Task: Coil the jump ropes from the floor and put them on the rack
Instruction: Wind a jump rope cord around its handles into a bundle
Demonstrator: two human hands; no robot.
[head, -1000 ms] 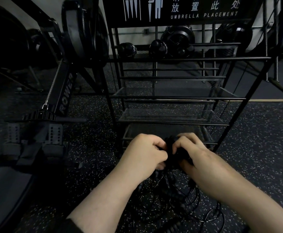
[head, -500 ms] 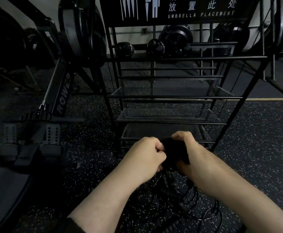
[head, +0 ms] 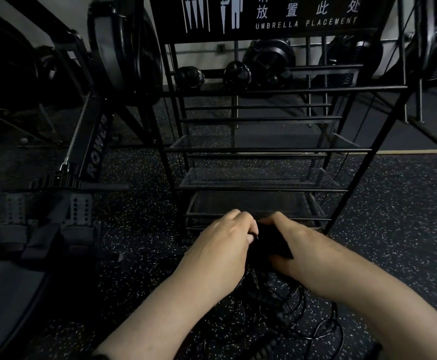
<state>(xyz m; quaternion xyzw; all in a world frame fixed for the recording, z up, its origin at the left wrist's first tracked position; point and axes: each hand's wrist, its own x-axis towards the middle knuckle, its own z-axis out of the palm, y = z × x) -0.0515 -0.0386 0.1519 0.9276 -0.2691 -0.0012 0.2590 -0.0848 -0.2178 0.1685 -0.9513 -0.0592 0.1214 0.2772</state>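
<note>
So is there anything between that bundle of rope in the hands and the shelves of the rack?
Nothing visible. Both the left hand and the right hand grip the black coiled jump rope bundle right in front of the black metal mesh-shelf rack. The near shelves look bare, though the light is dim.
</note>
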